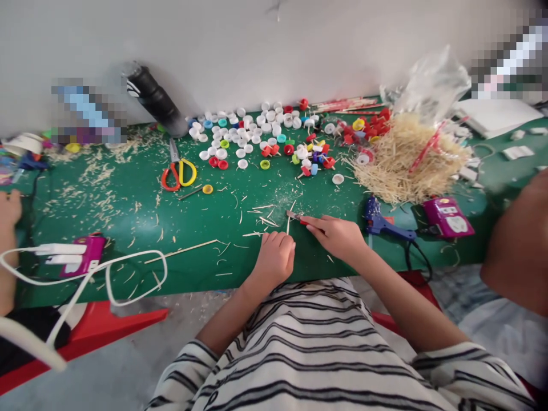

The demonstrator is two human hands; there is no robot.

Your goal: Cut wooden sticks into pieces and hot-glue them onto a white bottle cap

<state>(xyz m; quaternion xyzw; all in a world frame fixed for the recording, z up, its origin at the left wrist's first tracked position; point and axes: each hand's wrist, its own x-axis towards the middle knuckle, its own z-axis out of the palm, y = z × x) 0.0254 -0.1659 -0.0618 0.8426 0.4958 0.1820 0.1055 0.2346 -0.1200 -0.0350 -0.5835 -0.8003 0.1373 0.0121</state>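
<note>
My right hand (336, 235) is closed around the red handle of a small knife (294, 215), whose blade points left and lies across a thin wooden stick (288, 224). Close beside it, my left hand (277, 252) is closed, with the lower end of the stick at its fingertips. Pale wood slivers (268, 220) are scattered on the green table (231, 200) just beyond my left hand. Scissors (177, 165) with one red and one yellow handle lie farther left, near a yellow cap (208, 189).
Bottle caps (244, 137) cover the table's far side. A straw-like pile (402, 162) sits at the right, behind a blue glue gun (385, 222) and purple box (448, 217). A white cable (137, 255) loops at left. People sit on both sides.
</note>
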